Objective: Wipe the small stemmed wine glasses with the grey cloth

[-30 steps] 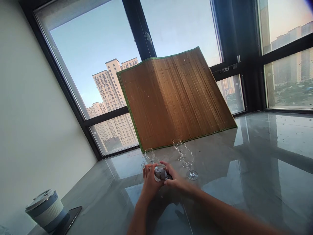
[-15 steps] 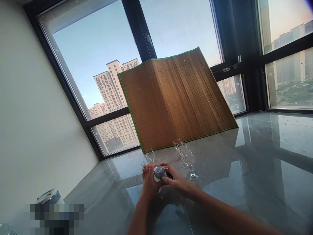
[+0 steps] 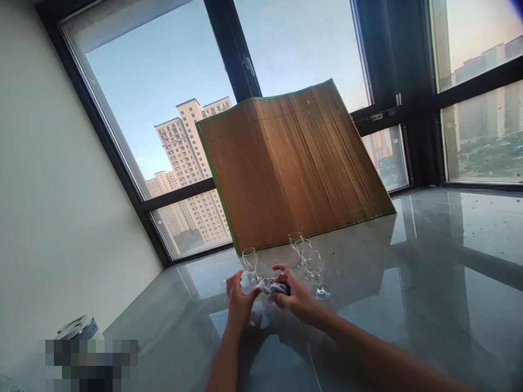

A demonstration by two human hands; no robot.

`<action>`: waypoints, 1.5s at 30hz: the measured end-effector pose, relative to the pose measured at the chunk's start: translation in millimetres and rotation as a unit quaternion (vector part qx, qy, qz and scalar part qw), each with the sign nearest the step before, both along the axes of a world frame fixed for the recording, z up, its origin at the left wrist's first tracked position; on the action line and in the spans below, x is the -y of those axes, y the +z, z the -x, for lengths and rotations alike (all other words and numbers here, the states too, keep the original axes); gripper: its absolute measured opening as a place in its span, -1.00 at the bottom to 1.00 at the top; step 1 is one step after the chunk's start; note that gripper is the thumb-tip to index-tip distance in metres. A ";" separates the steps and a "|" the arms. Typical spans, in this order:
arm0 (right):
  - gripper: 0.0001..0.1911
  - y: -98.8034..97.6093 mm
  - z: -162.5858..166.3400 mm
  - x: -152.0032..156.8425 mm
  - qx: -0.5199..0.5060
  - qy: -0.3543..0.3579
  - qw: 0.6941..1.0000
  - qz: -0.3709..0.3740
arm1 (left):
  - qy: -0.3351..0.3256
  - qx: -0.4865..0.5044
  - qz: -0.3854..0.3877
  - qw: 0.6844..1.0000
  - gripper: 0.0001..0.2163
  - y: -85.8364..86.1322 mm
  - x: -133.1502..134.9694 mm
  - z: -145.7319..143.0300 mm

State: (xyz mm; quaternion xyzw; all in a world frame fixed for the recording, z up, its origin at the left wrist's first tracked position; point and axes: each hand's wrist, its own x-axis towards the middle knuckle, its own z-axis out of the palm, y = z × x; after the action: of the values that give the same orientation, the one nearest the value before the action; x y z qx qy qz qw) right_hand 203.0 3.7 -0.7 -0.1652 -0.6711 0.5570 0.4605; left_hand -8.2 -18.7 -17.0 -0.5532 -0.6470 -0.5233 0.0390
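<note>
My left hand [image 3: 240, 298] is curled round a clear wine glass [image 3: 247, 280], which lies tipped on its side and is hard to make out against the counter. A crumpled grey-white cloth [image 3: 279, 288] is bunched in my right hand [image 3: 295, 296], with one end reaching toward my left thumb. Just beyond my left hand an upright wine glass [image 3: 250, 258] stands on the counter. Right of my right hand is a short row of upright wine glasses, the nearest glass [image 3: 314, 264] close to my knuckles.
A brown bamboo mat [image 3: 302, 169] with green edging leans against the window [image 3: 163, 81] behind the glasses. The glossy grey counter [image 3: 368, 337] reflects the light. A lidded container [image 3: 79, 328] stands at the lower left by the white wall [image 3: 73, 190].
The cloth, seen at the mouth of the glass between both hands before, is now out to the right in my right hand. My hands have moved slightly apart, my left one leftward.
</note>
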 end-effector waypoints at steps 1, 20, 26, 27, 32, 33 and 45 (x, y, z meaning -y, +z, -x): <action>-0.43 -2.3 0.9 -0.7 0.005 -0.007 1.000 -0.007 | 0.027 0.026 -0.010 0.999 -0.28 1.5 -0.3 3.3; -0.37 -19.1 10.6 -4.9 0.102 -0.152 0.976 -0.113 | -0.188 0.277 0.088 0.938 -0.27 16.1 15.6 -28.2; -0.34 -26.9 18.3 -10.1 0.079 -0.107 0.987 -0.085 | -0.246 0.200 0.104 0.943 -0.30 19.0 16.3 -46.2; -0.33 -26.6 18.7 -10.4 0.077 -0.104 0.989 -0.075 | -0.255 0.204 0.105 0.939 -0.29 19.0 15.1 -48.7; -0.35 -20.8 17.9 -9.7 0.070 -0.131 0.987 -0.069 | -0.273 0.215 0.094 0.933 -0.28 16.8 9.5 -55.8; -0.36 -19.5 17.5 -9.4 0.070 -0.139 0.985 -0.076 | -0.272 0.222 0.089 0.932 -0.28 16.3 9.1 -56.2; -0.45 -19.4 8.5 -23.8 0.107 -0.304 0.943 -0.084 | -0.167 0.102 0.132 0.972 -0.52 6.9 3.1 -58.4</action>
State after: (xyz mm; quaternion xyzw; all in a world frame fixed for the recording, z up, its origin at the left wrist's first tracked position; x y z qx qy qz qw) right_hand 194.4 27.6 -20.1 -0.3807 -0.6789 0.3112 0.5453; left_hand 50.2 -21.9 -10.1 -0.5974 -0.6092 -0.4864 -0.1883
